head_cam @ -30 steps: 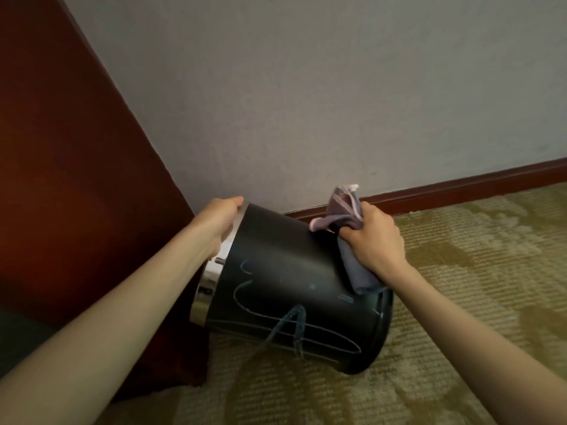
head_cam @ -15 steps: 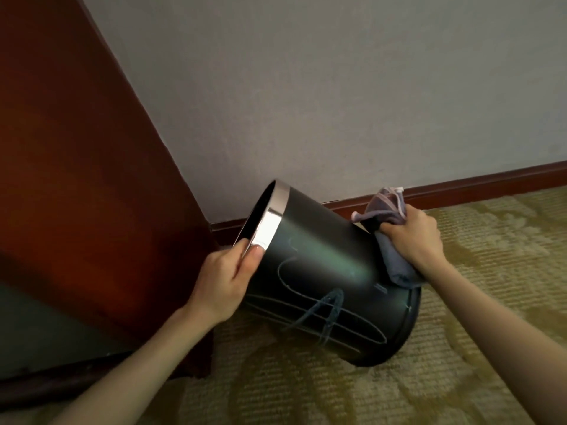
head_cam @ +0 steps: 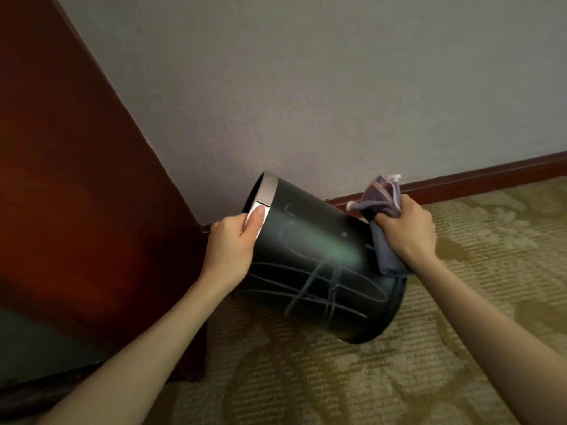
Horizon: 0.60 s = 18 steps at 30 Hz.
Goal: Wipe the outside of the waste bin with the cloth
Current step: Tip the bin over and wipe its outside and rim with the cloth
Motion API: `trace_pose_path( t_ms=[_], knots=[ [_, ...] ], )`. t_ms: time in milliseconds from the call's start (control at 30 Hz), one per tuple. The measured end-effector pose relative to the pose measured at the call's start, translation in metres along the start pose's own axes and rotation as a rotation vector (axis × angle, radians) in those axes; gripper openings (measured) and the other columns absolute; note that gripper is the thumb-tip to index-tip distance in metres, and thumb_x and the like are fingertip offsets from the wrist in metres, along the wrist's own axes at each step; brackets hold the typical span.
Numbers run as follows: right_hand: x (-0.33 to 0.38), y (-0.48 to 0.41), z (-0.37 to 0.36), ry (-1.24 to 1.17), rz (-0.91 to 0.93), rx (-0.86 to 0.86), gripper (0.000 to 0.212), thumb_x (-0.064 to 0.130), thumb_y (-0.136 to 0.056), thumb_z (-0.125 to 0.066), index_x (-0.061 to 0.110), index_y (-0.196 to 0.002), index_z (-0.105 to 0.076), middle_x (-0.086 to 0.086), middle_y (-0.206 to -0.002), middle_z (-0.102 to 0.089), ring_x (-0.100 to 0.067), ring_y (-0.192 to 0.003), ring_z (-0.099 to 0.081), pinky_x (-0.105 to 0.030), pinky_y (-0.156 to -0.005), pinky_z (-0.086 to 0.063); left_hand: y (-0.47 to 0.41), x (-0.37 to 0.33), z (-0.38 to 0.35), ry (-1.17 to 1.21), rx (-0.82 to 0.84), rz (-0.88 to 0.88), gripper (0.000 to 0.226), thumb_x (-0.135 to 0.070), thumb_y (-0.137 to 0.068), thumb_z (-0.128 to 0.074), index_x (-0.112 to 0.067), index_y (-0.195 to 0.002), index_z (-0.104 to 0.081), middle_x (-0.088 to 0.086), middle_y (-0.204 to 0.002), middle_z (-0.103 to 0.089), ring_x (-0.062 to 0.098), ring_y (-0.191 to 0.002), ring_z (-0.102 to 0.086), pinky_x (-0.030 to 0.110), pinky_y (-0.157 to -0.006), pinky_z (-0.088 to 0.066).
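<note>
Two hands: left hand (head_cam: 230,243) gripping the brushed-metal rim band (head_cam: 267,191), thumb flat along it; right hand (head_cam: 405,231) with fingers curled tight round the bunched grey-purple cloth with pale pink edging (head_cam: 383,194), pressing it to the bin wall near the base.
Bin position: black round tapered waste bin (head_cam: 322,271) at centre frame, tilted, mouth toward upper left, lower base edge seemingly resting on the patterned olive-beige carpet (head_cam: 337,381).
Risks: likely slip off the smooth band with eased thumb pressure; possible roll on the curved base edge under a hard stroke; possible knock against the dark red skirting board (head_cam: 491,176) just behind.
Surfaces: glossy hard shell; pale scribbled lines and streaks (head_cam: 306,289) unwiped across the lower side; cloth soft, crumpled; carpet ribbed, looped.
</note>
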State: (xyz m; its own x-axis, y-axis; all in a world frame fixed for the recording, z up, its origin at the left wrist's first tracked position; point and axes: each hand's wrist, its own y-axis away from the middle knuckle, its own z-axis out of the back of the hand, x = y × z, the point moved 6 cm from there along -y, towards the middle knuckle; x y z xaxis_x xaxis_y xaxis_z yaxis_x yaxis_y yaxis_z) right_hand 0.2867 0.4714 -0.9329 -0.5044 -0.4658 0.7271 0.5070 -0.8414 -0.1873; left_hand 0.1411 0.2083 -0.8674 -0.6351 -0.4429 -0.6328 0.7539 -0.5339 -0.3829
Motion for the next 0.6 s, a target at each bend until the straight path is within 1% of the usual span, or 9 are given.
trace_pose_path(
  t_ms=[67,133,200,267,333,433,500,600],
  knots=[
    [0.006,0.006,0.003,0.013,0.025,-0.084,0.023,0.03,-0.076,-0.061,0.015,-0.089,-0.051,-0.012,-0.094,-0.061,-0.035,-0.082,-0.056,-0.033,-0.064,-0.032,-0.009,-0.001,-0.002,-0.008,-0.014,0.069,0.06,-0.041,-0.097,-0.04,-0.006,-0.048,-0.04,0.002,-0.045,-0.035,0.016,-0.043,-0.034,0.032,-0.047,-0.024],
    [0.011,0.015,0.004,0.002,0.043,-0.167,0.023,0.029,-0.077,-0.061,0.015,-0.09,-0.048,-0.01,-0.095,-0.056,-0.035,-0.083,-0.055,-0.033,-0.065,-0.03,-0.016,-0.001,-0.005,0.009,-0.024,0.153,0.057,-0.037,-0.097,-0.041,-0.014,-0.046,-0.035,-0.002,-0.045,-0.033,0.014,-0.042,-0.032,0.031,-0.045,-0.022],
    [0.016,0.027,0.003,-0.03,0.063,-0.229,0.023,0.028,-0.078,-0.06,0.018,-0.087,-0.041,-0.004,-0.091,-0.048,-0.029,-0.074,-0.049,-0.033,-0.063,-0.028,-0.021,0.002,-0.008,0.037,-0.032,0.239,0.056,-0.038,-0.097,-0.04,-0.015,-0.046,-0.034,-0.002,-0.046,-0.032,0.015,-0.043,-0.032,0.032,-0.045,-0.021],
    [0.018,0.041,-0.001,-0.059,0.068,-0.283,0.025,0.026,-0.079,-0.06,0.017,-0.088,-0.039,-0.005,-0.093,-0.045,-0.026,-0.072,-0.046,-0.033,-0.062,-0.028,-0.023,0.008,-0.009,0.078,-0.052,0.327,0.055,-0.041,-0.097,-0.04,-0.015,-0.048,-0.035,-0.001,-0.047,-0.032,0.017,-0.044,-0.032,0.031,-0.046,-0.021],
    [0.017,0.054,-0.007,-0.076,0.045,-0.323,0.029,0.023,-0.078,-0.062,0.011,-0.095,-0.042,-0.011,-0.1,-0.047,-0.031,-0.074,-0.051,-0.033,-0.06,-0.03,-0.024,0.015,-0.01,0.108,-0.077,0.404,0.054,-0.042,-0.097,-0.039,-0.016,-0.05,-0.036,-0.001,-0.049,-0.032,0.017,-0.046,-0.032,0.03,-0.048,-0.022],
    [0.017,0.075,-0.021,-0.123,0.024,-0.324,0.036,0.019,-0.077,-0.064,0.006,-0.101,-0.041,-0.016,-0.105,-0.046,-0.034,-0.075,-0.054,-0.032,-0.056,-0.032,-0.026,0.022,-0.008,0.102,-0.112,0.494,0.052,-0.043,-0.097,-0.037,-0.013,-0.056,-0.041,0.001,-0.053,-0.036,0.018,-0.048,-0.036,0.031,-0.05,-0.026],
    [0.016,0.087,-0.028,-0.143,0.037,-0.313,0.041,0.017,-0.076,-0.066,0.004,-0.104,-0.04,-0.018,-0.107,-0.044,-0.036,-0.074,-0.054,-0.031,-0.055,-0.031,-0.028,0.025,-0.006,0.099,-0.12,0.504,0.05,-0.042,-0.097,-0.037,-0.013,-0.056,-0.041,0.001,-0.054,-0.037,0.018,-0.049,-0.037,0.031,-0.051,-0.027],
    [0.016,0.092,-0.031,-0.141,0.075,-0.288,0.044,0.015,-0.075,-0.067,0.007,-0.107,-0.038,-0.019,-0.108,-0.044,-0.035,-0.072,-0.054,-0.03,-0.054,-0.031,-0.028,0.024,-0.005,0.086,-0.121,0.434,0.051,-0.04,-0.097,-0.04,-0.011,-0.055,-0.047,0.002,-0.052,-0.042,0.019,-0.047,-0.04,0.029,-0.048,-0.029]
  ],
)
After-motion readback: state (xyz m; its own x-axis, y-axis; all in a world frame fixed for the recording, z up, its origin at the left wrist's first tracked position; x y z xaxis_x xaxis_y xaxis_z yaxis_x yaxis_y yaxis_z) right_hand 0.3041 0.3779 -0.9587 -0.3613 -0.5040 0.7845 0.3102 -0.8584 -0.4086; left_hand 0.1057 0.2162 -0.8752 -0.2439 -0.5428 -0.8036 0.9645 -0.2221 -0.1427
